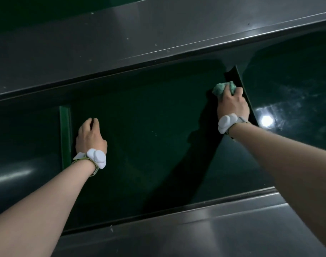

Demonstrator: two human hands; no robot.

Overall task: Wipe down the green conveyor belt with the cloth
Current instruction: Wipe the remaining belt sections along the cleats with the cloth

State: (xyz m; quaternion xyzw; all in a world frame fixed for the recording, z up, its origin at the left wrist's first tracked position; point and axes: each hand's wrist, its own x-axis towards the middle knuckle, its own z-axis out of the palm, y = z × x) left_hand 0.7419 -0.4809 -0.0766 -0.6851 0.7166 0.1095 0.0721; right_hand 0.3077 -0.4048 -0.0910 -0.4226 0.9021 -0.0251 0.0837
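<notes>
The dark green conveyor belt runs across the middle of the view between two steel side rails. My right hand presses a crumpled light-green cloth onto the belt, right against an upright green cleat at the upper right. My left hand rests palm down on the belt just right of another green cleat, fingers curled with the tips on the surface and nothing in it. Both wrists carry white strapped devices.
A grey steel rail borders the belt's far side and another steel rail its near side. Right of the upper cleat the belt surface shows streaks and a bright lamp reflection.
</notes>
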